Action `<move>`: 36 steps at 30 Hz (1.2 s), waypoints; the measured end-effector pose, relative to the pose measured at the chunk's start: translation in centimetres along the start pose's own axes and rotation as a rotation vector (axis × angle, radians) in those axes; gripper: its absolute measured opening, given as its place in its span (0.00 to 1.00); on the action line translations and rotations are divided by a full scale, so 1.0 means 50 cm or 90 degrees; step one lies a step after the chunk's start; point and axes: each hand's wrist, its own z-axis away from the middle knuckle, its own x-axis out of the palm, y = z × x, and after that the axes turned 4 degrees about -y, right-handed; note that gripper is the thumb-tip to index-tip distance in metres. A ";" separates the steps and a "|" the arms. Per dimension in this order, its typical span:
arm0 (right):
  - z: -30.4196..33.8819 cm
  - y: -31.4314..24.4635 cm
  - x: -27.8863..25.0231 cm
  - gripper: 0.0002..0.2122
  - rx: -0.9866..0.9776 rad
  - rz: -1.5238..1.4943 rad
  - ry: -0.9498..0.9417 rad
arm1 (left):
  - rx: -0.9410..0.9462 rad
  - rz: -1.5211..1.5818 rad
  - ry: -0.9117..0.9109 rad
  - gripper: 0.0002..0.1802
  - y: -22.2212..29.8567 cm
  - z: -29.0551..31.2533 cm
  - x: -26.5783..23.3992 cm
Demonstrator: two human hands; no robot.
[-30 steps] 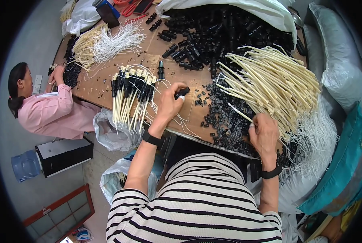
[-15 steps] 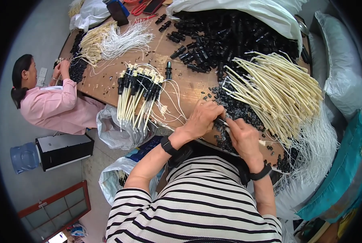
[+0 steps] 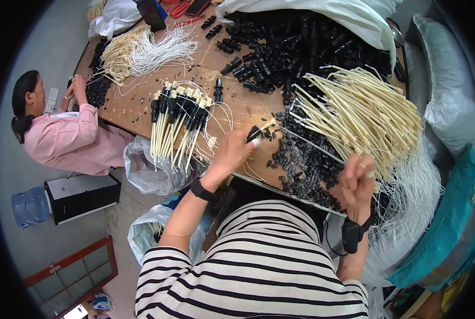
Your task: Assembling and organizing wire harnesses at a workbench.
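Observation:
My left hand (image 3: 232,151) is closed around a black cylindrical connector (image 3: 254,134), with a cream tip poking out toward the right. From near that tip a thin white wire (image 3: 314,145) stretches over the black bits to my right hand (image 3: 357,178). The right fingers are curled at the wire's end; the exact pinch is partly blurred. Left of my left hand lies a bundle of cream-sleeved wires (image 3: 176,125) fitted with black connectors. One black connector (image 3: 218,90) stands upright beside it. Under the wire spread many small black pieces (image 3: 306,170).
A large pile of cream-sleeved wires (image 3: 362,117) lies on the right, its white strands hanging off the table (image 3: 136,109). Black connectors (image 3: 269,58) spill from a white sack (image 3: 322,10) at the back. Another person (image 3: 62,127) works at the far left.
My hands have moved from close together to well apart, the left one leftward and the right one rightward. A white wire now spans the gap between them.

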 end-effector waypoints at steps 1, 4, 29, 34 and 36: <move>-0.022 -0.003 0.028 0.01 0.024 0.169 -0.027 | 0.009 0.064 0.010 0.11 -0.003 -0.001 0.008; -0.058 0.069 0.107 0.12 0.071 0.847 -0.060 | -0.048 0.355 -0.072 0.10 0.050 -0.007 0.029; -0.053 0.131 0.095 0.05 -0.020 0.966 0.071 | 0.188 0.056 -0.050 0.25 0.065 0.022 0.035; -0.046 0.129 0.091 0.09 -0.027 0.962 -0.067 | 0.122 0.146 -0.141 0.23 0.079 0.024 0.031; -0.044 0.129 0.087 0.11 0.009 0.960 -0.092 | 0.140 0.206 -0.103 0.21 0.072 0.020 0.025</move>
